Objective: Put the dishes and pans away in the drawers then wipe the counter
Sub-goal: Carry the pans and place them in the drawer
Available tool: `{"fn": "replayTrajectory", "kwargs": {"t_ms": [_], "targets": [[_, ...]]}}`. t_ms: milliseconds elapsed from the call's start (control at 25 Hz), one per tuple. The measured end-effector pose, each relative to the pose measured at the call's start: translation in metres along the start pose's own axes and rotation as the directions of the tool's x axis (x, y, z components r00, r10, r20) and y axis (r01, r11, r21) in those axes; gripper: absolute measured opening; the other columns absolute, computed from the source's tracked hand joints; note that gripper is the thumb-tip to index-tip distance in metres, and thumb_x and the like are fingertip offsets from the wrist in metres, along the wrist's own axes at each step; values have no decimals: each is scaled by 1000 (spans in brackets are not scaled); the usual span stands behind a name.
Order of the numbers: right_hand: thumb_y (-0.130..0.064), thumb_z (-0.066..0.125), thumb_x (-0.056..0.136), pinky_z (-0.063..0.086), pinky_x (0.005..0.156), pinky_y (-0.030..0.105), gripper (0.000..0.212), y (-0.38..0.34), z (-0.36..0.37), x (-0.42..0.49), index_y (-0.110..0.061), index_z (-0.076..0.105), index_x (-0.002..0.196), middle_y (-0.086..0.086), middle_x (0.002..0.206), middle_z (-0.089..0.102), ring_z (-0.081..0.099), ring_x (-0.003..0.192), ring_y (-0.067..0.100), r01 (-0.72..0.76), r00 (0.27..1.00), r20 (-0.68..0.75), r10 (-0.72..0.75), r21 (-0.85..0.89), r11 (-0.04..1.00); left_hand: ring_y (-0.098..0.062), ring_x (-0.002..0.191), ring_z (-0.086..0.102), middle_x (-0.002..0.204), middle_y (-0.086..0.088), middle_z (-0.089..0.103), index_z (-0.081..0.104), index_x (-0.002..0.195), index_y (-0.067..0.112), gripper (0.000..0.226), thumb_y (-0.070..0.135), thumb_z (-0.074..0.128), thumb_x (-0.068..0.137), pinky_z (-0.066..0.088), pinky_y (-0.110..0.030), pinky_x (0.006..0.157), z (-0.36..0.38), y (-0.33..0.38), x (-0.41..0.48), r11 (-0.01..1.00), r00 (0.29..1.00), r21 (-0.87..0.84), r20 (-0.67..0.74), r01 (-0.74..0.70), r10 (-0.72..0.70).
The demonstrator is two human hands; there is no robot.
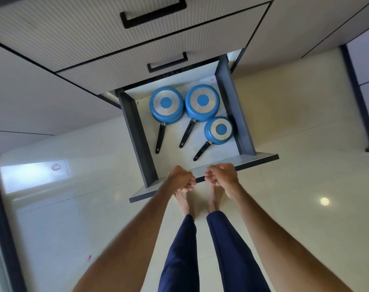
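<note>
The bottom drawer point(245, 123) stands pulled out, with grey side walls and a pale floor. Three blue pans lie in it upside down, black handles pointing toward me: one large pan point(166, 105) on the left, a second large pan point(202, 102) at the middle and a small pan point(219, 130) at the front right. My left hand point(180, 178) and my right hand point(222, 175) sit side by side at the middle of the drawer front point(259, 159). Each has its fingers curled round the front's top edge.
Two shut drawers with black handles point(153, 12) point(167, 62) stand above the open one. More cabinet fronts flank it on both sides. My bare feet and blue trouser legs point(179, 249) are on the glossy cream floor point(295, 197) just before the drawer front.
</note>
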State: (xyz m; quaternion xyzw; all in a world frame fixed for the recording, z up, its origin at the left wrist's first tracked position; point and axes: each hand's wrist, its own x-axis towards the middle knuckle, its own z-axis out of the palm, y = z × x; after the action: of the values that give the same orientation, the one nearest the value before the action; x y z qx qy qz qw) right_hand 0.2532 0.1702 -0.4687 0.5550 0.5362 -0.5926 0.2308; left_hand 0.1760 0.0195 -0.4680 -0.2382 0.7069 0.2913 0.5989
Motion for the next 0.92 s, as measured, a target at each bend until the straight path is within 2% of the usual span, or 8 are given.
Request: {"fn": "replayTrajectory", "kwargs": {"t_ms": [80, 160, 240, 320, 440, 640, 800, 920], "targets": [[-10, 65, 98, 60, 90, 50, 27, 36, -11, 4, 13, 67, 112, 20, 86, 72, 69, 71, 27, -108, 987, -103, 124, 151, 983, -23, 63, 71, 102, -18, 75, 67, 107, -5, 30, 20, 52, 106, 54, -24, 47, 14, -20, -5, 985, 993, -138, 74, 104, -94], [-12, 69, 97, 57, 95, 55, 33, 56, -19, 8, 15, 64, 116, 28, 94, 71, 75, 83, 39, -162, 963, -172, 210, 257, 953, -26, 65, 72, 103, -18, 72, 59, 108, -2, 27, 24, 53, 105, 55, -25, 47, 25, -39, -2, 947, 986, -276, 48, 164, -157], [-11, 66, 99, 60, 95, 48, 33, 58, -17, 13, 11, 61, 124, 33, 111, 69, 71, 107, 44, -177, 964, -129, 232, 341, 923, -28, 71, 73, 99, -18, 70, 54, 110, 2, 19, 21, 53, 105, 62, -33, 64, 34, -50, 8, 865, 980, -462, 55, 195, -192], [-2, 59, 102, 59, 98, 41, 31, 47, -11, 22, 11, 57, 130, 29, 113, 68, 69, 110, 39, -173, 974, -57, 221, 450, 876, -30, 87, 72, 99, -19, 67, 51, 117, 2, 15, 11, 50, 106, 59, -39, 85, 35, -51, 19, 700, 987, -698, 61, 149, -150], [6, 51, 102, 58, 99, 42, 27, 32, -6, 40, 9, 57, 128, 26, 123, 64, 67, 112, 34, -178, 968, -65, 244, 511, 841, -39, 109, 69, 113, -31, 65, 49, 124, -6, 21, 1, 48, 105, 57, -41, 95, 32, -46, 22, 490, 989, -864, 57, 116, -133], [6, 40, 106, 59, 95, 43, 30, 15, -7, 57, 12, 50, 133, 27, 111, 65, 69, 109, 39, -196, 974, -8, 226, 470, 860, -37, 111, 69, 120, -31, 65, 51, 124, -9, 22, -7, 42, 104, 58, -37, 91, 13, -35, 22, 492, 996, -868, 33, 72, -87], [3, 39, 107, 54, 103, 48, 21, -20, 7, 73, 10, 56, 118, 25, 110, 67, 71, 103, 37, -162, 984, 11, 177, 470, 868, -34, 108, 71, 119, -28, 68, 53, 124, -11, 25, -8, 37, 104, 58, -35, 83, -8, -13, 37, 520, 997, -854, -34, 6, -69], [1, 39, 107, 57, 99, 47, 23, -43, 14, 86, 10, 55, 123, 28, 123, 67, 71, 109, 34, -111, 994, 54, 97, 451, 885, -31, 113, 68, 119, -16, 67, 54, 126, -6, 27, -7, 37, 105, 58, -36, 90, -18, 5, 49, 557, 996, -829, -78, -48, -30]]}}
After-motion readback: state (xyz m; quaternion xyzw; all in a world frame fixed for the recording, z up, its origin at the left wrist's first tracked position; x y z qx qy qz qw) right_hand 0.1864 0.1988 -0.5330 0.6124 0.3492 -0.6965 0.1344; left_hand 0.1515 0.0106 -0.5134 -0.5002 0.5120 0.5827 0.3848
